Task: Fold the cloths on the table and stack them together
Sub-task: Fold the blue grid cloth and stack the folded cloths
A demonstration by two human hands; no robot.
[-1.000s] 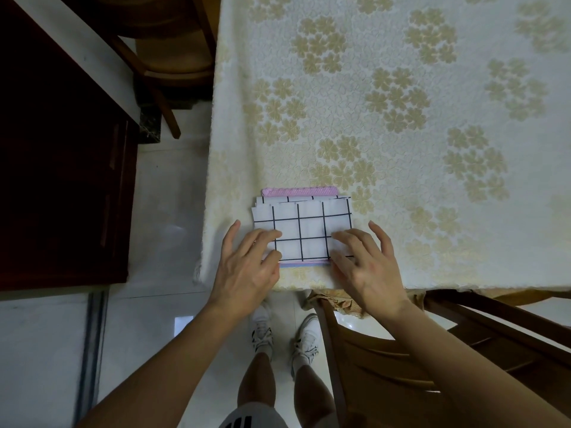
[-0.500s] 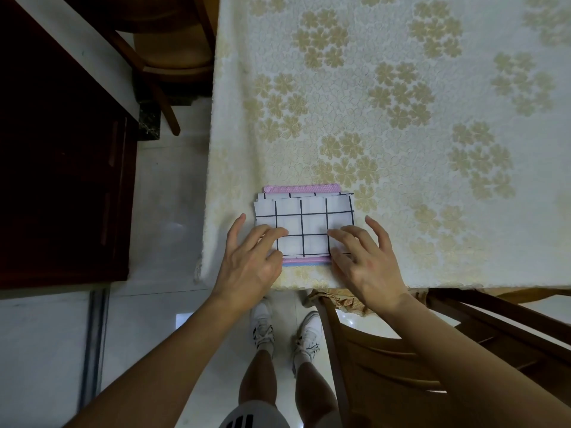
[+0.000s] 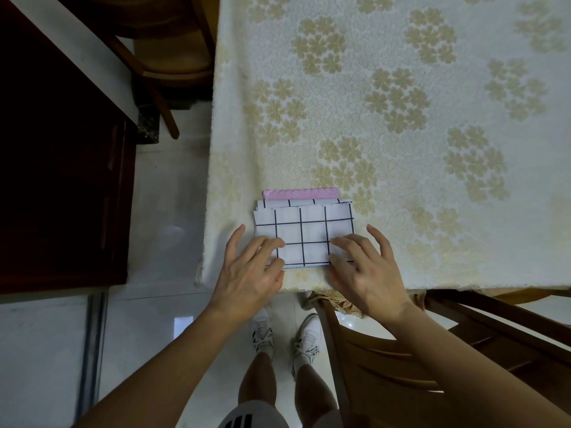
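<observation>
Head view: a folded white cloth with a black grid (image 3: pixel 304 233) is shown lying squarely on a folded pink cloth (image 3: pixel 301 194), of which only a strip along the far edge and a thin line at the near edge can be seen; a second grid-printed layer peeks out just behind the top one, though whether it belongs to the same cloth cannot be told. The stack is placed near the front left corner of the table (image 3: pixel 401 118), which is covered by a cream cloth with a pale floral pattern. The left hand (image 3: pixel 250 273) is laid on the near left corner of the stack with fingers nearly straight and spread, pressing flat and gripping nothing; the right hand (image 3: pixel 366 273) is laid likewise on the near right corner, fingers extended and slightly blurred. No unfolded cloth is seen elsewhere on the table, so the task is judged to be almost complete, with only a last squaring or smoothing of the stack left. Compared with the earlier frames, the stack and both hands are found in nearly the same place, the fingertips having crept slightly inward over the grid cloth while the near pink edge has become less exposed.
</observation>
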